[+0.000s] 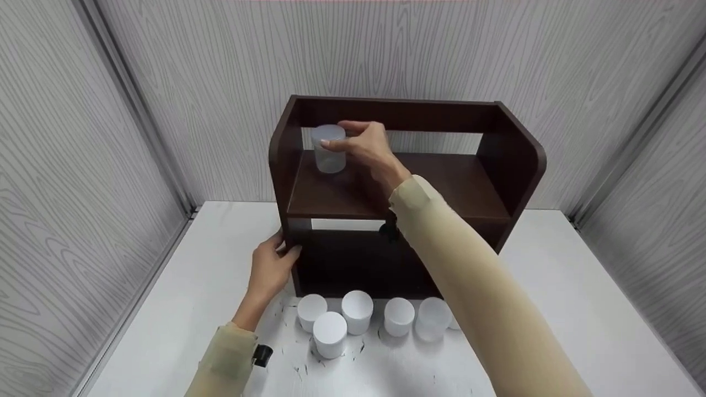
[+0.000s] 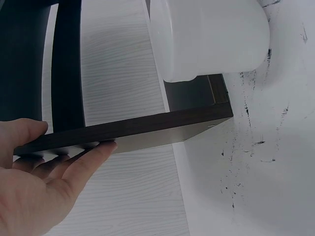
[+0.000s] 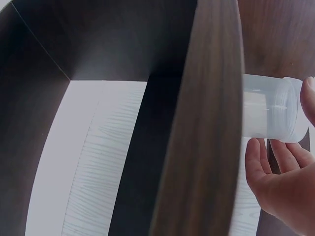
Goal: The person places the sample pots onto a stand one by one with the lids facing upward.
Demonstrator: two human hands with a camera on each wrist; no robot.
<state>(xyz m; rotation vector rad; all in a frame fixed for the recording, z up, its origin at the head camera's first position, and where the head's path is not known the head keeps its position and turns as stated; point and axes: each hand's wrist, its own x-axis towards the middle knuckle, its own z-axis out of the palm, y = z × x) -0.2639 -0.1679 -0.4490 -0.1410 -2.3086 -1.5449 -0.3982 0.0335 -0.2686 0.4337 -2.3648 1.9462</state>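
Dark brown wood-look shelf unit (image 1: pixel 518 149) stands on a white table (image 1: pixel 584 309), with an upper shelf (image 1: pixel 452 171) and a lower compartment (image 1: pixel 353 264) below it.

Right hand (image 1: pixel 367 144): clamped on a translucent lidded jar (image 1: pixel 330 157), thumb on the near side, fingers round the far side. Jar is upright at the left end of the upper shelf, near the left side panel (image 1: pixel 282 149) and apart from the right one. Whether its base touches the board cannot be told; in the right wrist view the bottom is hidden behind a dark panel edge.

Left hand (image 1: pixel 271 267): closed round the front edge of the left side panel, at the height of the lower compartment. Left wrist view shows the thumb on one face and the fingers against the other.

Table in front of the unit: three white jars (image 1: pixel 330 333) form a close cluster at the left. To their right stand another white jar (image 1: pixel 399 317) and, just beside it, a frosted jar (image 1: pixel 433 318). A further white piece is mostly hidden by the right sleeve (image 1: pixel 474 264). All the plainly visible ones are upright. Dark scuff marks (image 2: pixel 247 110) streak the tabletop around the cluster.

Both forearms wear cream sleeves; a small black fitting (image 1: pixel 263 355) sits at the left cuff. Pale wood-grain walls (image 1: pixel 220 66) enclose the back and sides.
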